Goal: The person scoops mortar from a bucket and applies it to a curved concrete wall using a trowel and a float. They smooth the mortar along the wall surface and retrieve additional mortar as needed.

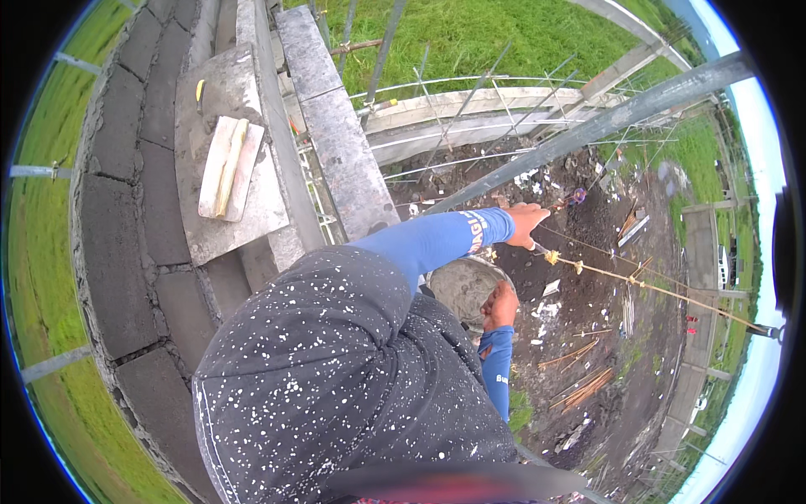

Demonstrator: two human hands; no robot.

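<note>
Left hand, right of centre in the frame: blue sleeve, grip clenched on a knotted rope, pale, taut, running to the right edge. Right hand, just below: fingers curled at the rim of a round bucket; whether its grip is closed on the rim, cannot tell. Bucket, centre of frame: one, containing grey mortar. Wooden float, upper left: pale, strip handle uppermost, lying on a grey board. Yellow-handled tool: one, above the float. Block wall: grey, curving along left side. Metal pipe: diagonal, upper right.
</note>
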